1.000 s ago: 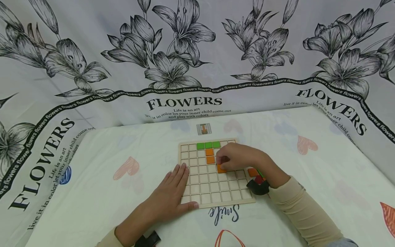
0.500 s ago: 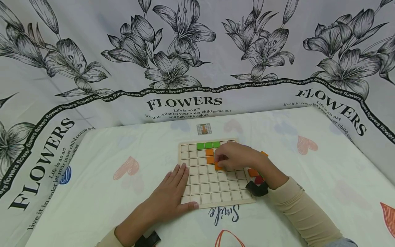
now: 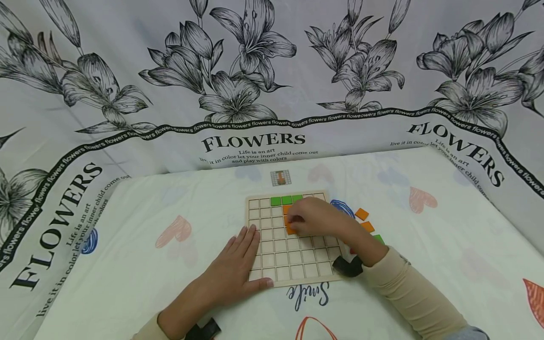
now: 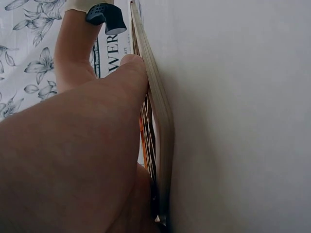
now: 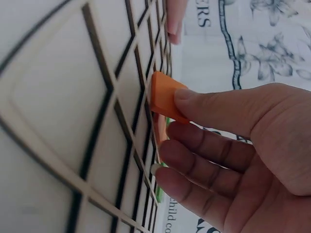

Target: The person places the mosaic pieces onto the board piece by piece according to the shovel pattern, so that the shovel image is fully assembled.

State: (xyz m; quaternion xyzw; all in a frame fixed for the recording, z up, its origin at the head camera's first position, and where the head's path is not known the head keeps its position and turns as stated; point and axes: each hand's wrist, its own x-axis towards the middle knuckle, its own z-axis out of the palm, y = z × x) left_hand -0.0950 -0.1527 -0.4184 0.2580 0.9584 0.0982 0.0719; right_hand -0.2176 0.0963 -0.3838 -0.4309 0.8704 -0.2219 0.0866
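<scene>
Left hand (image 3: 235,267): fingers straight, resting along the left edge of the grid board (image 3: 282,259), gripping nothing. Green tiles (image 3: 287,200) sit in the far row. Orange tile (image 5: 165,94) is at the grid, nearer than the green; seating unclear. Probably light, stiff, smooth (wood or plastic, can't tell); best held by opposite edges. Right hand (image 3: 316,217): pinching it, thumb on its face, opposing contact hidden. Loose orange tiles (image 3: 362,214) right of board.
</scene>
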